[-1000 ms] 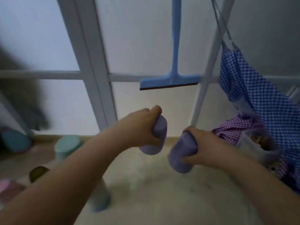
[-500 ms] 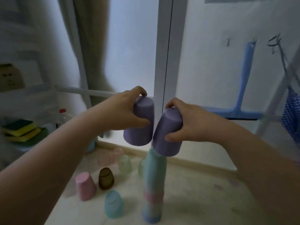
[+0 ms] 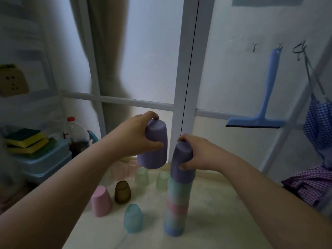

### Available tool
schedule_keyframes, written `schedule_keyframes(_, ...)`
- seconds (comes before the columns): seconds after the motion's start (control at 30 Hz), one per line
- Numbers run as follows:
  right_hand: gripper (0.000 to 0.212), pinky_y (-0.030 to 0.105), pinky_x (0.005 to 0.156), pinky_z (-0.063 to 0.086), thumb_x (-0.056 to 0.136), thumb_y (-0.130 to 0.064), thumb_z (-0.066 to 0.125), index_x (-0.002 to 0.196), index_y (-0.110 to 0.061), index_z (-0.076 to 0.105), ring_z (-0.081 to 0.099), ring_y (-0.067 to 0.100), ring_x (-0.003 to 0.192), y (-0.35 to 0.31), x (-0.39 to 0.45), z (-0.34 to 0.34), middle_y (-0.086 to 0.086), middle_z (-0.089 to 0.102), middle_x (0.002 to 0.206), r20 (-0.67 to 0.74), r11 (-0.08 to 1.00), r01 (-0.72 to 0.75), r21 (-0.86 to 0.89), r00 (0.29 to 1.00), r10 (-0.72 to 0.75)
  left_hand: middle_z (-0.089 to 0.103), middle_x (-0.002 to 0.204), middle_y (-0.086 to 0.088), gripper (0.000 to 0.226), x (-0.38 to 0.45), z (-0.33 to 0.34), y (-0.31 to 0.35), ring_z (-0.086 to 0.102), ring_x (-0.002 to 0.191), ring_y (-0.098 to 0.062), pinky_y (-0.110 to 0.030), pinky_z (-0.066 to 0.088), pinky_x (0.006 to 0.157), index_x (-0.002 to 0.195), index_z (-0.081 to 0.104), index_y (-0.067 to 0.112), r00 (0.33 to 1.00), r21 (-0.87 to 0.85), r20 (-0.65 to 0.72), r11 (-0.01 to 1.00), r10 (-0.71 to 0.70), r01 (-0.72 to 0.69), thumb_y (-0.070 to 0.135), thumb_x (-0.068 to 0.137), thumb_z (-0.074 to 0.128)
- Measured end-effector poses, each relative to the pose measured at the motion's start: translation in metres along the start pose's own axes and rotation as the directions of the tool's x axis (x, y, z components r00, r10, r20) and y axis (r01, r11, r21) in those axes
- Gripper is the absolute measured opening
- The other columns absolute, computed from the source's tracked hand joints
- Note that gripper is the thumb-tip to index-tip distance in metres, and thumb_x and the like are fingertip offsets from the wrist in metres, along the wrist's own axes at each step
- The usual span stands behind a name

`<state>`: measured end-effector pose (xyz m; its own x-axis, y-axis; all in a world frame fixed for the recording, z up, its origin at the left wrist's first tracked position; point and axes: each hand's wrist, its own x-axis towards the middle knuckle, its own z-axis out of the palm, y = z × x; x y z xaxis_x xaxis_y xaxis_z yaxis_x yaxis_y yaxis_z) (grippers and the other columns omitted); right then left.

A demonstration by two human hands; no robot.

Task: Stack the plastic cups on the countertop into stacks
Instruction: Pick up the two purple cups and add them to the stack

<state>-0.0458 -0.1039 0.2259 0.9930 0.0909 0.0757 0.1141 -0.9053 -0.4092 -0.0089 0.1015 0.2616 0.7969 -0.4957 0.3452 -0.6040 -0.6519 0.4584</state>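
Observation:
A tall stack of upturned cups [image 3: 177, 203] in green, pink and blue stands on the pale countertop [image 3: 215, 212]. My right hand [image 3: 195, 153] grips a purple cup [image 3: 180, 169] that sits upside down on top of that stack. My left hand [image 3: 138, 137] holds a second purple cup [image 3: 155, 150] upside down in the air, just left of the stack's top. Loose upturned cups stand to the left: a pink one [image 3: 101, 201], a brown one [image 3: 122, 194], a teal one [image 3: 133, 221], two pale green ones [image 3: 142, 176] and pale pink ones behind.
A blue box [image 3: 45, 162] with sponges [image 3: 25, 141] on it and a bottle [image 3: 76, 135] stand at the left. A blue squeegee [image 3: 260, 112] hangs on the window at the right. Checked cloths [image 3: 309, 184] lie at the right edge, by a white rack.
My view swung left and down to the stack. My right hand lowered its purple cup onto the top of the stack. My left hand stayed beside it with its cup.

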Motion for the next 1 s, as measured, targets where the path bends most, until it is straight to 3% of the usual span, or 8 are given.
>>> schedule_keyframes(0.2, 0.080, 0.029, 0.094, 0.043, 0.070, -0.034, 0.076, 0.136, -0.032, 0.032, 0.047, 0.018, 0.119, 0.008, 0.005, 0.017, -0.003, 0.044, 0.141, 0.037, 0.998, -0.007, 0.054, 0.999, 0.005, 0.055, 0.122, -0.003, 0.066, -0.007, 0.007, -0.004, 0.049, 0.096, -0.018, -0.027, 0.040, 0.074, 0.128, 0.041, 0.025, 0.998, -0.044, -0.053, 0.999, -0.013, 0.011, 0.033, 0.071, 0.073)
schedule_keyframes(0.33, 0.096, 0.034, 0.101, 0.041, 0.066, -0.042, 0.079, 0.142, -0.034, 0.021, 0.044, 0.019, 0.126, 0.011, -0.001, 0.009, -0.003, 0.038, 0.147, 0.044, 0.999, -0.029, 0.022, 0.999, 0.028, 0.052, 0.107, 0.004, 0.063, -0.002, -0.005, 0.006, 0.051, 0.093, -0.017, -0.028, 0.040, 0.074, 0.125, 0.044, 0.024, 0.989, -0.027, -0.148, 0.999, 0.017, -0.021, 0.035, 0.071, 0.073)
schedule_keyframes(0.5, 0.087, 0.033, 0.095, 0.045, 0.069, -0.042, 0.078, 0.139, -0.033, 0.028, 0.049, 0.016, 0.120, 0.023, -0.017, -0.013, -0.004, 0.044, 0.141, -0.045, 0.997, -0.062, -0.040, 0.997, 0.060, 0.056, 0.104, 0.002, 0.063, 0.016, -0.001, 0.026, 0.053, 0.087, -0.021, -0.031, 0.042, 0.073, 0.124, 0.044, 0.025, 0.979, -0.032, -0.192, 0.997, 0.061, -0.069, 0.039, 0.068, 0.072)
schedule_keyframes(0.63, 0.081, 0.031, 0.095, 0.044, 0.071, -0.045, 0.074, 0.138, -0.034, 0.029, 0.049, 0.015, 0.119, 0.035, -0.033, -0.019, -0.005, 0.046, 0.139, -0.076, 0.996, -0.077, -0.036, 0.994, 0.074, 0.058, 0.118, -0.001, 0.065, 0.025, 0.023, 0.035, 0.052, 0.095, -0.021, -0.035, 0.047, 0.085, 0.127, 0.044, 0.024, 0.984, -0.036, -0.162, 0.996, 0.074, -0.081, 0.039, 0.070, 0.072)
schedule_keyframes(0.87, 0.054, 0.022, 0.082, 0.046, 0.080, -0.040, 0.067, 0.127, -0.030, 0.042, 0.054, 0.012, 0.100, 0.054, -0.045, -0.016, -0.005, 0.055, 0.121, -0.063, 0.990, -0.113, -0.081, 0.992, 0.108, 0.055, 0.125, -0.003, 0.067, 0.034, 0.067, 0.025, 0.047, 0.093, -0.018, -0.028, 0.041, 0.080, 0.130, 0.038, 0.028, 0.999, -0.022, 0.048, 1.000, 0.015, -0.014, 0.042, 0.073, 0.069)
schedule_keyframes(1.0, 0.047, 0.024, 0.082, 0.048, 0.083, -0.038, 0.065, 0.124, -0.028, 0.045, 0.056, 0.013, 0.099, 0.064, -0.048, -0.009, -0.004, 0.056, 0.119, -0.023, 0.986, -0.123, -0.112, 0.992, 0.121, 0.051, 0.133, -0.001, 0.071, 0.034, 0.084, 0.023, 0.051, 0.108, -0.020, -0.028, 0.042, 0.087, 0.135, 0.030, 0.031, 0.997, -0.026, 0.069, 0.999, 0.034, -0.033, 0.046, 0.075, 0.065)
